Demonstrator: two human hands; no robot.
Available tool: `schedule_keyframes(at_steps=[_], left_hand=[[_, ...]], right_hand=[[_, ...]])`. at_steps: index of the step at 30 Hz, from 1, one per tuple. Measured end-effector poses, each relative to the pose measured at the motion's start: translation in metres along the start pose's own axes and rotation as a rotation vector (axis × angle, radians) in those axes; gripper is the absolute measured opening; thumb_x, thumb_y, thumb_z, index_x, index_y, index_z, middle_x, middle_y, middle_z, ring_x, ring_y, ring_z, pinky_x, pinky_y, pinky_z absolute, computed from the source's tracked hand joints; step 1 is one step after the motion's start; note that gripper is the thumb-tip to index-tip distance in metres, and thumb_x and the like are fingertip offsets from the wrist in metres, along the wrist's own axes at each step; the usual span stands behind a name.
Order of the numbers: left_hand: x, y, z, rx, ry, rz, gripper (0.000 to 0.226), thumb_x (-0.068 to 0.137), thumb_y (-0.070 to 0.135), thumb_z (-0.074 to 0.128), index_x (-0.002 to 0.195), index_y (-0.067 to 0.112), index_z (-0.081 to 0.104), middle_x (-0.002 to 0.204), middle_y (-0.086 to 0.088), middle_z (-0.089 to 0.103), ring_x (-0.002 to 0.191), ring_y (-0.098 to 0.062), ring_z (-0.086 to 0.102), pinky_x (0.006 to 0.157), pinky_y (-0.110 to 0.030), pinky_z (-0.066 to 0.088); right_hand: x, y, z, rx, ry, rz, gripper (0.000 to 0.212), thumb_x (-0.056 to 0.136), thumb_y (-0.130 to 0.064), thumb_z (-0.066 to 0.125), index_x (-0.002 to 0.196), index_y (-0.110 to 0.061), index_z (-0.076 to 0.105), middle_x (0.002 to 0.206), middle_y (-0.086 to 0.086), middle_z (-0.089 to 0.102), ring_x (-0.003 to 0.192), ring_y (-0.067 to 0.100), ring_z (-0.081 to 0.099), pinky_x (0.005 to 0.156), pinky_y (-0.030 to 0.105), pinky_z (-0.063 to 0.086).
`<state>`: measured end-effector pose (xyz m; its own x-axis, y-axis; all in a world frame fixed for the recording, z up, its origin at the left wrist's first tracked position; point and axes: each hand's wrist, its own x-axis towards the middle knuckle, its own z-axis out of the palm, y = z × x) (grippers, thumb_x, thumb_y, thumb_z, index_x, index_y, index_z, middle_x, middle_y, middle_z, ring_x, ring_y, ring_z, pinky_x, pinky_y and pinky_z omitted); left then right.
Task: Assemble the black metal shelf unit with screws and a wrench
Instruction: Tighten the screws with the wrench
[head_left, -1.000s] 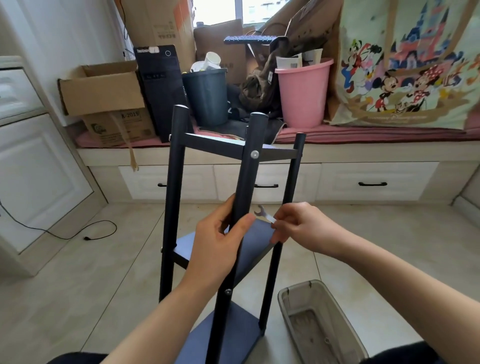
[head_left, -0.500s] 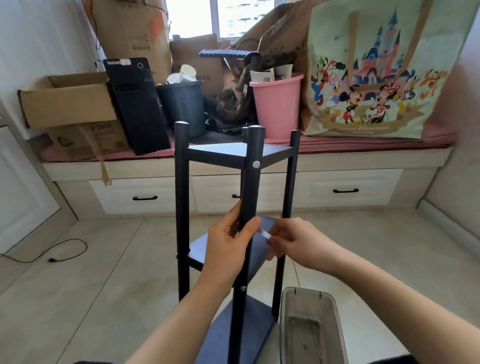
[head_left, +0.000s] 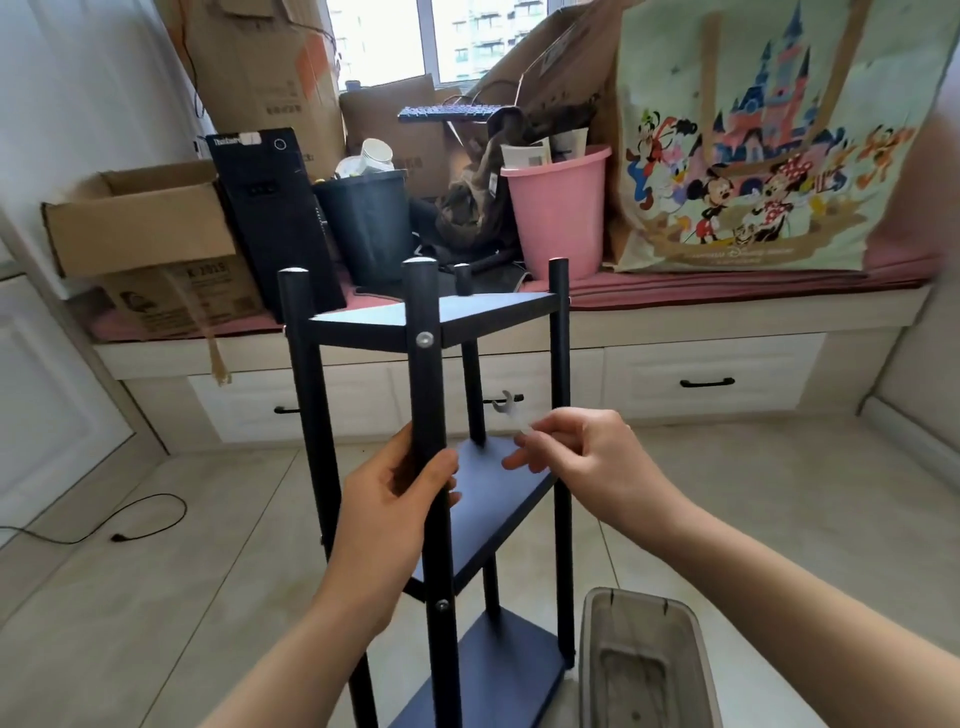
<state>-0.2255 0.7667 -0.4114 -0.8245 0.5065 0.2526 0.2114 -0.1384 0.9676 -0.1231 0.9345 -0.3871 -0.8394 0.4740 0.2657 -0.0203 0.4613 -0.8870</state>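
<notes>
The black metal shelf unit (head_left: 498, 312) stands upright on the floor with three dark shelves between four posts. My left hand (head_left: 400, 499) grips the near front post at mid height, between a silver screw head (head_left: 425, 339) above and another (head_left: 442, 604) below. My right hand (head_left: 576, 462) hovers just right of that post, over the middle shelf (head_left: 493, 499). It pinches a small silver wrench (head_left: 508, 408), whose blurred open end points up and left and touches nothing.
A translucent plastic bin (head_left: 644, 660) sits on the tiled floor at the shelf's right foot. Behind runs a window bench with drawers, loaded with cardboard boxes (head_left: 140, 228), a pink bucket (head_left: 561, 208), a dark bin and a cartoon bag. A black cable (head_left: 130, 525) lies on the floor left.
The view has swung, so the shelf now shows more from above. My right hand rose a little with the wrench and spread its fingers. My left hand keeps its hold on the post.
</notes>
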Motion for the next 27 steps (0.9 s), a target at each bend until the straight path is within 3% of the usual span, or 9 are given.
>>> schedule_keyframes(at_steps=[3, 7, 9, 11, 15, 18, 21, 27], left_hand=[[-0.001, 0.008, -0.015, -0.017, -0.005, -0.011, 0.022, 0.083, 0.033, 0.070, 0.098, 0.048, 0.076, 0.081, 0.000, 0.072, 0.079, -0.015, 0.071, 0.072, -0.026, 0.061], [0.003, 0.016, -0.031, -0.009, -0.012, -0.016, 0.019, 0.080, 0.034, 0.068, 0.092, 0.046, 0.077, 0.078, -0.001, 0.071, 0.075, -0.014, 0.070, 0.068, -0.027, 0.061], [0.005, 0.020, -0.036, 0.004, -0.016, -0.011, 0.018, 0.081, 0.033, 0.067, 0.089, 0.045, 0.077, 0.077, -0.001, 0.070, 0.073, -0.013, 0.069, 0.067, -0.027, 0.061], [0.010, 0.021, -0.042, 0.021, -0.017, -0.005, 0.017, 0.084, 0.031, 0.067, 0.089, 0.043, 0.077, 0.076, -0.001, 0.069, 0.072, -0.012, 0.068, 0.065, -0.027, 0.060], [0.022, 0.023, -0.055, 0.062, -0.015, -0.022, 0.018, 0.096, 0.015, 0.063, 0.099, 0.028, 0.074, 0.075, -0.003, 0.069, 0.070, -0.013, 0.067, 0.062, -0.025, 0.058], [0.025, 0.025, -0.062, 0.067, -0.033, -0.018, 0.014, 0.094, 0.017, 0.063, 0.105, 0.022, 0.071, 0.077, -0.004, 0.069, 0.068, -0.016, 0.067, 0.060, -0.024, 0.056], [0.026, 0.025, -0.064, 0.083, -0.052, -0.014, 0.020, 0.093, 0.019, 0.064, 0.112, 0.019, 0.068, 0.079, -0.006, 0.071, 0.067, -0.019, 0.069, 0.060, -0.024, 0.056], [0.024, 0.031, -0.061, 0.106, -0.064, 0.041, 0.034, 0.095, 0.011, 0.063, 0.118, 0.033, 0.051, 0.085, -0.012, 0.074, 0.066, -0.025, 0.071, 0.062, -0.026, 0.059]], right_hand=[[0.006, -0.011, 0.012, 0.061, 0.012, -0.035, 0.020, 0.098, -0.016, 0.057, 0.085, -0.011, 0.071, 0.072, -0.003, 0.075, 0.073, 0.004, 0.069, 0.070, 0.013, 0.048], [0.018, -0.023, 0.033, 0.089, 0.047, -0.058, 0.022, 0.097, -0.018, 0.058, 0.082, -0.011, 0.073, 0.065, 0.001, 0.071, 0.069, 0.013, 0.065, 0.076, 0.037, 0.052], [0.024, -0.028, 0.045, 0.113, 0.062, -0.057, 0.022, 0.096, -0.018, 0.059, 0.082, -0.011, 0.075, 0.068, 0.006, 0.070, 0.070, 0.018, 0.064, 0.076, 0.040, 0.051], [0.030, -0.032, 0.057, 0.110, 0.082, -0.062, 0.021, 0.095, -0.019, 0.060, 0.083, -0.011, 0.076, 0.069, 0.009, 0.068, 0.064, 0.016, 0.057, 0.067, 0.037, 0.047], [0.040, -0.034, 0.074, 0.080, 0.117, -0.072, 0.022, 0.095, -0.018, 0.060, 0.083, -0.011, 0.076, 0.062, 0.000, 0.065, 0.058, 0.011, 0.054, 0.057, 0.029, 0.040], [0.048, -0.034, 0.079, 0.104, 0.129, -0.062, 0.022, 0.096, -0.017, 0.059, 0.082, -0.010, 0.076, 0.050, -0.009, 0.050, 0.047, 0.004, 0.042, 0.051, 0.017, 0.029], [0.055, -0.034, 0.085, 0.098, 0.148, -0.104, 0.021, 0.096, -0.015, 0.059, 0.084, -0.008, 0.076, 0.053, -0.009, 0.051, 0.047, 0.005, 0.041, 0.050, 0.016, 0.029], [0.062, -0.039, 0.096, 0.074, 0.240, -0.217, 0.019, 0.096, -0.014, 0.061, 0.086, -0.010, 0.077, 0.053, -0.013, 0.053, 0.049, 0.003, 0.046, 0.053, 0.012, 0.028]])
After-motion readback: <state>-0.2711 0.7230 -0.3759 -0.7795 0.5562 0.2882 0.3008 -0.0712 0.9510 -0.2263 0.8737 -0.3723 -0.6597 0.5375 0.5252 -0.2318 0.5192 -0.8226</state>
